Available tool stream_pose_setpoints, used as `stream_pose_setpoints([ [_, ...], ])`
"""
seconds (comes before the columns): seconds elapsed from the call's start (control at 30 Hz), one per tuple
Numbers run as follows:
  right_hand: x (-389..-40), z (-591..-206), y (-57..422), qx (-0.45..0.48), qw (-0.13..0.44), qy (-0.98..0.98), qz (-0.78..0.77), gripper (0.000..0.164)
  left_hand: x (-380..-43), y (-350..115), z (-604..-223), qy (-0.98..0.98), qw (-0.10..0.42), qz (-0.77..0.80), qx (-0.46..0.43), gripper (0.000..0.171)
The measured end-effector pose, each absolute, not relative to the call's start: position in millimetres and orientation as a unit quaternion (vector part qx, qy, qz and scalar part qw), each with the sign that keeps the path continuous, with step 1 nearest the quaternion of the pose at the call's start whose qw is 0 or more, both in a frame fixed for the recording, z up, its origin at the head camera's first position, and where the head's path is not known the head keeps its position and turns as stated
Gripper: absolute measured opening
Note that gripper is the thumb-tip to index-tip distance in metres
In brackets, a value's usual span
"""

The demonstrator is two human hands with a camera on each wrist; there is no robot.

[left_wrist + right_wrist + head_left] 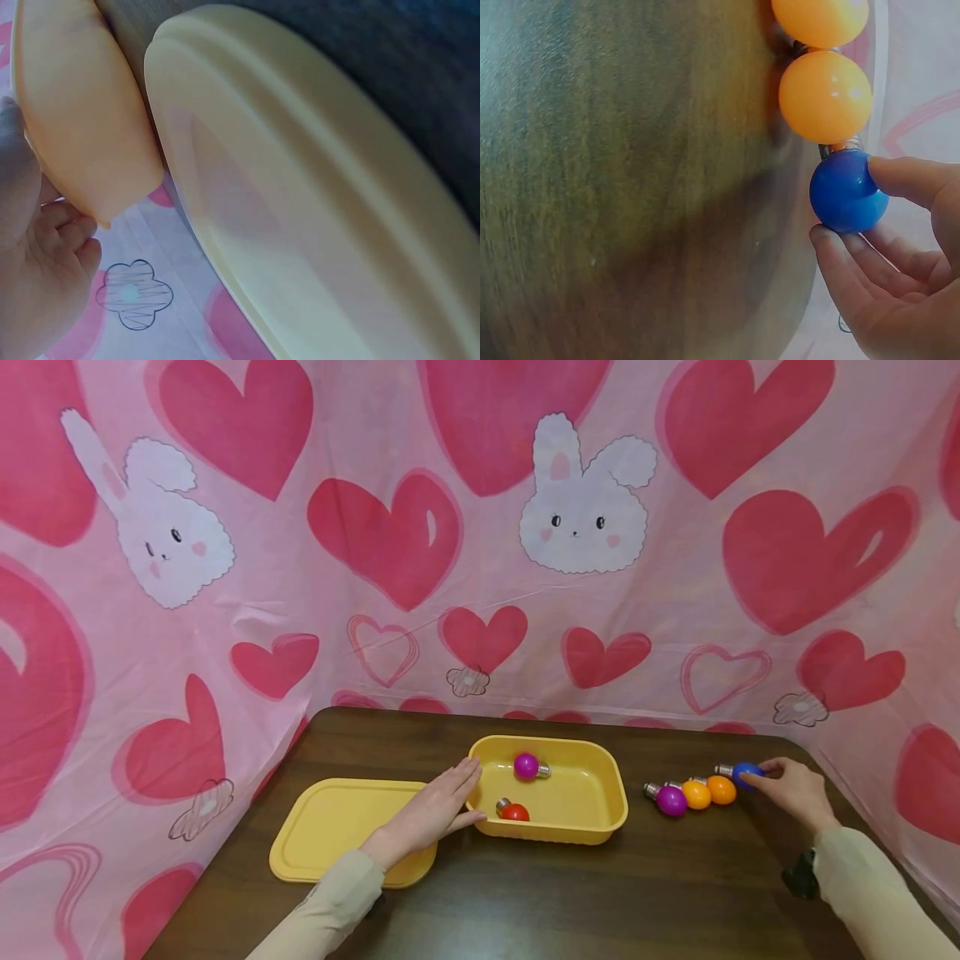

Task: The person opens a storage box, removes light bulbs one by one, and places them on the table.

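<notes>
At the left end of a yellow plastic box, my left hand rests on the rim with its fingers straight. Inside the box lie a magenta light bulb and a red light bulb. My right hand pinches a blue light bulb between thumb and fingers. That bulb is at the right end of a row on the table, beside two orange light bulbs and a purple light bulb. Their metal screw bases point to the left and back.
A yellow lid lies flat on the dark wooden table, left of the box and under my left forearm. Pink cloth printed with hearts and rabbits hangs behind the table and along its sides.
</notes>
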State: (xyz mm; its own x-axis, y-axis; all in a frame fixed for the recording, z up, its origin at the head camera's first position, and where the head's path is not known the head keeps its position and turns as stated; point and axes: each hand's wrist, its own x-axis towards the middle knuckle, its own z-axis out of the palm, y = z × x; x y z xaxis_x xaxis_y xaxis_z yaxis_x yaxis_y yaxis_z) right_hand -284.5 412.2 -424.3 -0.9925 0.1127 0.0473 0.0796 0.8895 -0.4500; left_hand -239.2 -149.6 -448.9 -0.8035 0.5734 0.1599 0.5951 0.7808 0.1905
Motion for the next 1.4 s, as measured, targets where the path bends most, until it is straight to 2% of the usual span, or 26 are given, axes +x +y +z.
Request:
stream_pose_setpoints([
  [0.77,-284.7,-431.4,414.3,-0.055,-0.009,-0.970,0.237,0.067,-239.7,-148.8,-449.3,-0.940,0.051,-0.121,-0.313,0.079],
  [1.4,-279.3,-429.0,418.8,-0.053,-0.011,-0.972,0.229,0.064,-238.3,-148.9,-449.7,-0.938,0.056,-0.119,-0.320,0.079],
])
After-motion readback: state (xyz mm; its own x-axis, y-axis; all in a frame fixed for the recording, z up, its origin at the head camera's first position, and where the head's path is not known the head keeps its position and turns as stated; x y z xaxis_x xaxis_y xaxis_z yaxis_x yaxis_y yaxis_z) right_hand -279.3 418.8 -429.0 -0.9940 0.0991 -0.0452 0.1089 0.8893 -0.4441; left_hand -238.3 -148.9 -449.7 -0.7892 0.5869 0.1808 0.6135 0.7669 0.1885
